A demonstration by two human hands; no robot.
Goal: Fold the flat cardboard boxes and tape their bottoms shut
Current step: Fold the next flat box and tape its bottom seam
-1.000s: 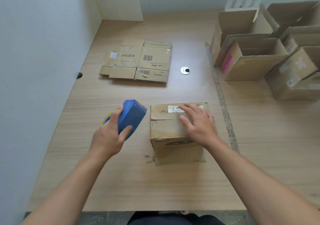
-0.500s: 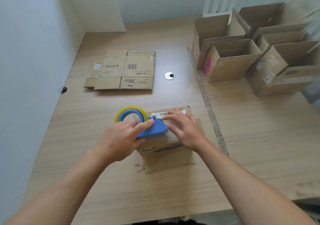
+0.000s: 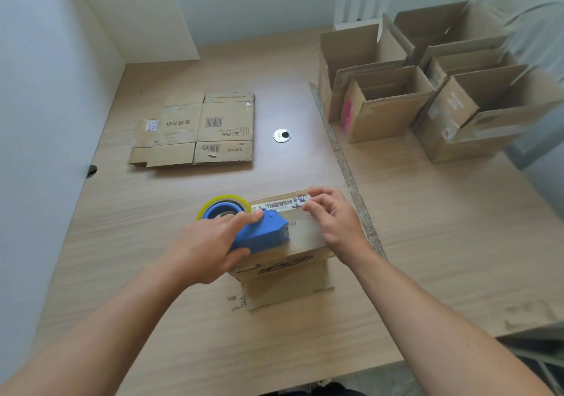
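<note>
A small folded cardboard box stands bottom-up in front of me, its flaps closed, a barcode label along its far edge. My left hand grips a blue tape dispenser with a yellow-edged roll, laid on the box's top. My right hand rests on the right part of the top, with the fingertips at the flap seam by the label. A flat unfolded cardboard box lies further back on the left.
Several folded open-topped boxes stand grouped at the back right. A round metal grommet sits in the wooden desk. A rough strip runs down the desk seam right of the box. Walls close in the left and back.
My left hand brought the tape dispenser from the left of the box onto its top. My right hand shifted to the right end of the top. The camera tilted up and right.
</note>
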